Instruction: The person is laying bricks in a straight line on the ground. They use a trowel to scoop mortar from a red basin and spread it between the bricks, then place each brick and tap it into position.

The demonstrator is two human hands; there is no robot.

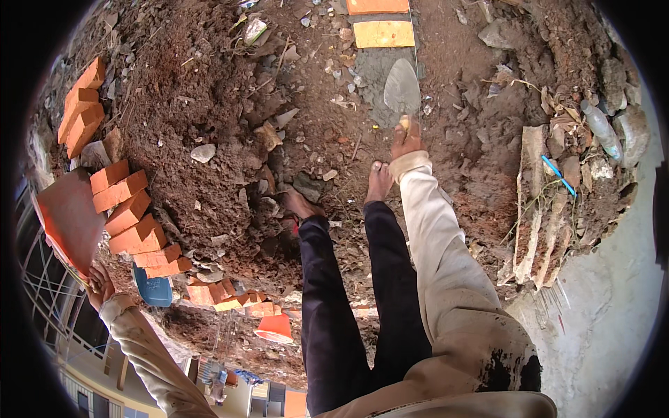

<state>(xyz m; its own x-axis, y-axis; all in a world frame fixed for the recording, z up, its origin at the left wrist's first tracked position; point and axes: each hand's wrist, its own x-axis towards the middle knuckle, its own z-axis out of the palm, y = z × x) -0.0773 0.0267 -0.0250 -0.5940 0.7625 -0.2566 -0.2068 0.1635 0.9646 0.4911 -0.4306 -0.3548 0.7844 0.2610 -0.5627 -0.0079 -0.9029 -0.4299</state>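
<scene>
My right hand [406, 137] is closed round the handle of a trowel [402, 87]. The grey pointed blade lies over a patch of wet mortar [369, 66] on the soil. Just beyond the mortar sits a yellowish-orange brick [383, 34], with another orange brick [378, 5] behind it. A thin taut string [415, 35] runs along their right side. Far out to the left, my left hand [101, 287] grips the rim of an orange bucket [70, 216], tilted, its inside coated grey. The fingers' far side is hidden by the rim.
Several orange bricks [127, 214] lie in a row at left, with more bricks [82, 115] above them. A blue container [152, 287] and an orange tub [274, 328] stand lower down. Rubble and a plastic bottle [601, 129] edge the pale wall [613, 279] at right. My bare feet are on uneven soil.
</scene>
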